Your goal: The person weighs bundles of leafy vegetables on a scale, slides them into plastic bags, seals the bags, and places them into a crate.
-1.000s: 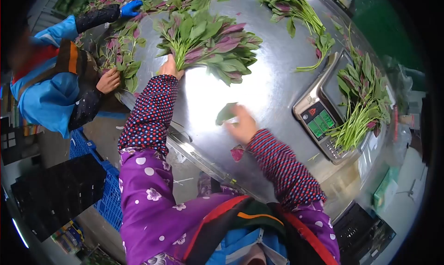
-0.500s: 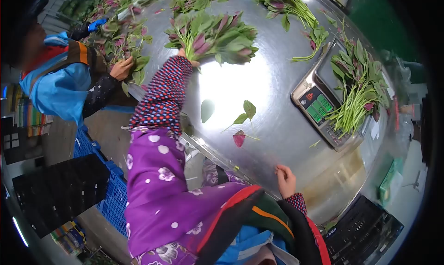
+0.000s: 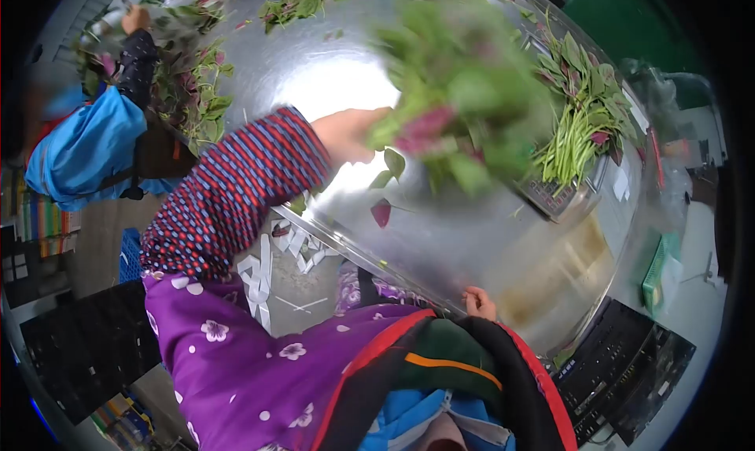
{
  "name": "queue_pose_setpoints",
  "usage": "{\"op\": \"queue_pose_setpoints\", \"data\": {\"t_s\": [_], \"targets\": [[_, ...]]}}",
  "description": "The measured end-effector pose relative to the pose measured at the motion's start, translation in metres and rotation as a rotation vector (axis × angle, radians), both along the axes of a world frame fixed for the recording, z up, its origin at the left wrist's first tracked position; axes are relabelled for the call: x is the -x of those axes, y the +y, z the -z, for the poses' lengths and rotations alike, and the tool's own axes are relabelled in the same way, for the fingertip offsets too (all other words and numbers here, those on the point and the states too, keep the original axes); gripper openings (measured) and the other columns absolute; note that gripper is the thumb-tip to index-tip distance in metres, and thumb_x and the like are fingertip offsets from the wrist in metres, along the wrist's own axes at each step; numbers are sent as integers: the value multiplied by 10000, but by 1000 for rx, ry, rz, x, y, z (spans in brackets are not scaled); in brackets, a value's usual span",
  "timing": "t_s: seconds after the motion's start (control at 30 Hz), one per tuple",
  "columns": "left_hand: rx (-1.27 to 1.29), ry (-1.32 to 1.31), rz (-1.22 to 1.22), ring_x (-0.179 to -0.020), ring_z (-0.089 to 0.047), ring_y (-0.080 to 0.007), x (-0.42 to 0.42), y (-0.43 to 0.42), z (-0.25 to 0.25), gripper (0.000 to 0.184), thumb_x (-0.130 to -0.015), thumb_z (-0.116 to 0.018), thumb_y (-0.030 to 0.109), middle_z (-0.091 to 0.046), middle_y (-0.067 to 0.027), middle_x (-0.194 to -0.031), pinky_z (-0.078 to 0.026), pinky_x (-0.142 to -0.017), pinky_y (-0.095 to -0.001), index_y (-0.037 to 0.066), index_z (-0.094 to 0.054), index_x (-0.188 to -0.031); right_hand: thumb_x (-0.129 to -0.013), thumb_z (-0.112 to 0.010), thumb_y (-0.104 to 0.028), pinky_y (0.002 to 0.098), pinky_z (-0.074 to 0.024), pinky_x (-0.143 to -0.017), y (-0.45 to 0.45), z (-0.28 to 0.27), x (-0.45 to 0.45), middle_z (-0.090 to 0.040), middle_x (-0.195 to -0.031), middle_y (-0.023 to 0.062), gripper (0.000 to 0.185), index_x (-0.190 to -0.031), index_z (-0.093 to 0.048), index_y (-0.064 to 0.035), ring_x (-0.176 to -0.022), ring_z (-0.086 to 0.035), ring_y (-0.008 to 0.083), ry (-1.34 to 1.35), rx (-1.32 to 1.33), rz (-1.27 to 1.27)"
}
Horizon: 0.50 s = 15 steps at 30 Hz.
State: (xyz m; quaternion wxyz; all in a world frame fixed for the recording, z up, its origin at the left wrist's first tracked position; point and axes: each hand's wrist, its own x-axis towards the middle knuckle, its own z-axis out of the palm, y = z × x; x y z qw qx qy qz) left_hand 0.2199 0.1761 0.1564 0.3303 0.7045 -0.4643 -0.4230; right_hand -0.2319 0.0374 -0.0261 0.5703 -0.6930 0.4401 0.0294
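Note:
My left hand (image 3: 354, 136), reaching out from the patterned cuff, is closed around the stems of a bunch of amaranth greens (image 3: 472, 97). The bunch is lifted over the metal table (image 3: 440, 246) and blurred by motion; its leaves are green and reddish purple. Behind it, a second amaranth bunch (image 3: 578, 113) lies on the digital scale (image 3: 546, 198), whose display is hidden by the held bunch. My right hand (image 3: 478, 303) rests low at the table's near edge, fingers curled together, nothing visible in them. A loose reddish leaf (image 3: 381, 213) and a green leaf (image 3: 394, 163) lie below my left hand.
At the left, a co-worker in a blue garment (image 3: 86, 148) stands by a heap of amaranth (image 3: 197, 97), one hand (image 3: 136, 20) raised. More greens (image 3: 303, 3) lie along the far side. Black crates (image 3: 621, 372) and a green basket (image 3: 659, 274) stand at the right.
My left hand has brought the bunch nearer and to the right, toward the scale. My right hand has drawn back slightly. The co-worker's arm has moved from the heap up and away.

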Motion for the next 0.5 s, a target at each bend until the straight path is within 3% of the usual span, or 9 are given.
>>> {"op": "queue_pose_setpoints", "data": {"t_s": [0.03,0.07,0.1,0.17,0.23,0.33,0.4,0.43,0.5], "targets": [[43,-139,134,-732,-613,-240,33,-11,6,459,-677,-574,47,-605,-157,-805,-493,-670,-323,67,-458,-1120,-836,-551,-97,240,-474,-687,2,10,9,-638,-870,80,185,-997,-571,-8,-743,-599,117,45,-7,-2],[-175,27,241,-782,-596,-249,59,-22,16,474,-689,-612,105,-601,-135,-835,-469,-720,-340,61,-453,-1133,-823,-563,-99,256,-473,-691,8,28,22,-636,-868,87,180,-988,-580,-29,-747,-601,143,116,142,-82],[-80,-236,410,-812,-596,-279,77,-27,57,459,-685,-619,166,-608,-135,-856,-468,-730,-358,63,-471,-1107,-810,-574,-101,272,-472,-695,12,49,36,-635,-867,94,177,-979,-590,-49,-751,-603,170,193,294,-155],[-417,-347,673,-863,-583,-308,86,-41,87,439,-683,-629,232,-606,-163,-902,-470,-768,-383,63,-516,-1073,-796,-580,-108,312,-469,-725,16,0,12,-624,-913,117,191,-981,-594,-58,-809,-600,228,98,213,-204],[-641,-553,687,-850,-591,-295,2,-9,126,407,-672,-636,191,-621,-134,-902,-477,-755,-368,61,-547,-1048,-782,-586,-114,351,-466,-756,15,-34,0,-613,-960,140,206,-982,-599,-68,-867,-596,287,-1,117,-277],[-685,-623,180,-830,-603,-276,-162,70,97,365,-656,-648,129,-644,-89,-903,-486,-734,-347,59,-593,-1010,-762,-600,-133,441,-351,-898,-19,-30,34,-515,-1117,168,371,-1121,-520,-95,-1061,-462,347,-27,600,-3],[-571,-379,-411,-640,-619,-182,-194,77,15,259,-658,-632,76,-641,-83,-704,-496,-625,-296,27,-627,-913,-743,-614,-164,492,-282,-954,-56,-25,36,-395,-1259,164,564,-1259,-393,-115,-1181,-326,382,56,895,260],[-430,-306,-563,-634,-616,-179,-193,68,12,235,-667,-631,114,-642,-82,-707,-491,-618,-288,19,-632,-882,-734,-619,-178,510,-258,-971,-73,-23,28,-326,-1323,161,657,-1315,-319,-117,-1230,-255,398,143,967,449],[-139,-157,-860,-622,-609,-174,-188,51,-4,231,-684,-629,189,-643,-81,-712,-481,-604,-272,2,-643,-820,-724,-617,-196,516,-247,-985,-91,-22,11,-227,-1376,153,728,-1345,-248,-113,-1262,-175,407,495,739,96]]}}
